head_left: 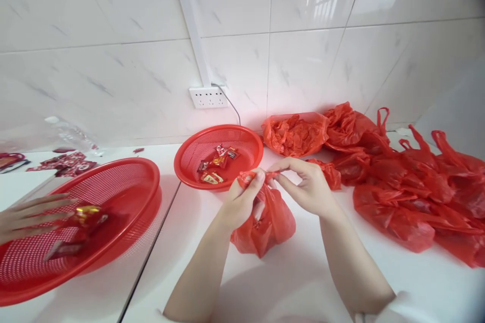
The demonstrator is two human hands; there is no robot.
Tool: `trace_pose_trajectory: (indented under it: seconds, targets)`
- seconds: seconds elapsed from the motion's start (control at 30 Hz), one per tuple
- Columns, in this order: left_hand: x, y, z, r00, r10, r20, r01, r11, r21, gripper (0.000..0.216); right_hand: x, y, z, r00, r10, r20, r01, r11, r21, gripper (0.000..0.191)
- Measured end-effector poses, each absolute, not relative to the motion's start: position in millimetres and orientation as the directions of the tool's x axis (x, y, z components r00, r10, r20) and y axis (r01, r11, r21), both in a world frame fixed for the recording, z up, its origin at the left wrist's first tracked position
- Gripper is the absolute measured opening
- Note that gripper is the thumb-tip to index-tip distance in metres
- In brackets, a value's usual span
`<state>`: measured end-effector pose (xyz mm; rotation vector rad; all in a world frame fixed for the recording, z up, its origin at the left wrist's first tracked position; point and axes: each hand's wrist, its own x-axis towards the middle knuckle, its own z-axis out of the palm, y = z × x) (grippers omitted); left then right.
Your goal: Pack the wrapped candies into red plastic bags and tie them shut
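In the middle of the white table a red plastic bag (271, 222) stands with something inside that I can only partly make out. My left hand (242, 199) is closed around the gathered neck of this bag, thumb on top. Just to the right, my right hand (306, 186) pinches the bag's twisted handle end between thumb and fingers. Behind my left hand sits a round red basket (182, 166) with several small wrapped packets (220, 160) in it.
At left another person's hand (38, 217) reaches into a larger red basket (151, 176) holding wrapped packets. Filled red bags (401, 197) crowd the right side, near an open bag of crumpled red plastic (295, 136). A power strip (209, 97) is on the tiled wall.
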<state>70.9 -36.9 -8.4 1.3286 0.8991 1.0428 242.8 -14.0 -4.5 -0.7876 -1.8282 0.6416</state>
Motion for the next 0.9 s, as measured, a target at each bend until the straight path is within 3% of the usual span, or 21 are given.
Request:
trace_pose_trajectory:
  seconds: [0.17,0.27,0.33,0.4,0.47,0.6,0.7,0.8,0.9]
  targets:
    - [65,-34,-1,0.186,0.982,-0.022,-0.214,0.062,0.975,0.053,255,5,-16,-0.036,0.860,0.509,-0.058,0.507,-0.860,0.011]
    - [60,-32,2,0.166,0.983,-0.082,-0.321,0.133,0.938,0.054,268,9,-17,-0.025,0.886,0.462,-0.213,0.447,-0.869,0.014]
    - [59,-31,2,0.201,0.974,-0.105,-0.368,0.175,0.913,0.053,275,7,-15,-0.132,0.850,0.511,-0.230,0.475,-0.850,0.009]
    - [58,-29,0,0.235,0.967,-0.099,-0.397,0.188,0.898,0.049,279,2,-10,-0.352,0.767,0.536,-0.196,0.500,-0.844,0.001]
    - [57,-27,-3,0.249,0.966,-0.066,-0.390,0.162,0.907,0.041,279,-3,-4,-0.586,0.664,0.464,-0.089,0.516,-0.852,0.008]
    - [52,-22,-12,0.283,0.953,0.105,-0.169,-0.058,0.984,0.021,272,-9,1,-0.786,0.544,0.295,0.104,0.586,-0.803,0.020]
    - [50,-23,-16,0.368,0.895,0.252,0.111,-0.312,0.944,0.010,263,-5,-5,-0.709,0.634,0.309,0.139,0.556,-0.820,0.021]
    - [50,-26,-16,0.406,0.827,0.390,0.407,-0.545,0.733,0.009,251,3,-16,-0.452,0.797,0.400,0.094,0.488,-0.868,0.018]
    - [51,-27,-15,0.431,0.721,0.543,0.552,-0.686,0.474,0.014,239,9,-25,-0.464,0.797,0.386,-0.095,0.389,-0.916,0.026]
